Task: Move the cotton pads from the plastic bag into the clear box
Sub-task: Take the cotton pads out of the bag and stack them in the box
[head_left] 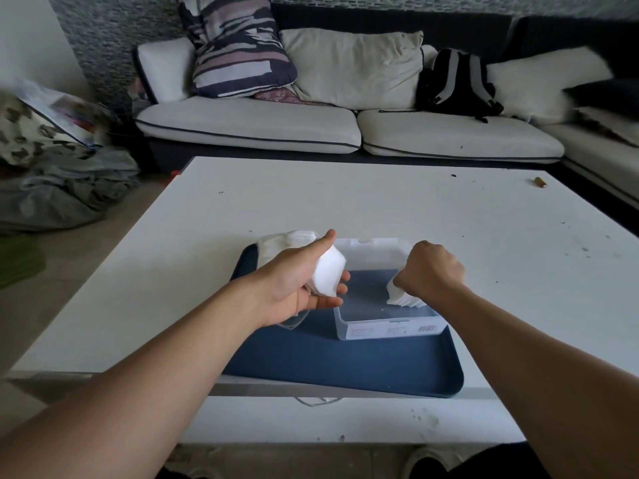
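Two hands work over a dark blue tray (345, 361) with a raised rim and rounded corners, lying on a white surface (380, 209). The left hand (301, 281), above the tray's left part, has its thumb stretched straight out and its fingers (337, 288) curled under a soft white stack of cotton pads (328, 274) still wrapped in the thin, crinkled plastic bag (283, 242), whose clear loose end hangs below the palm. The right hand (428, 271), over the tray's right part, is turned knuckles up, its fingers closed around a fanned bunch of square pads (404, 299) lowered inside the clear box (390, 326). That box is rectangular, translucent plastic with a printed label on its near wall, and stands on the tray's right half, its lid (373, 247) tipped back behind it.
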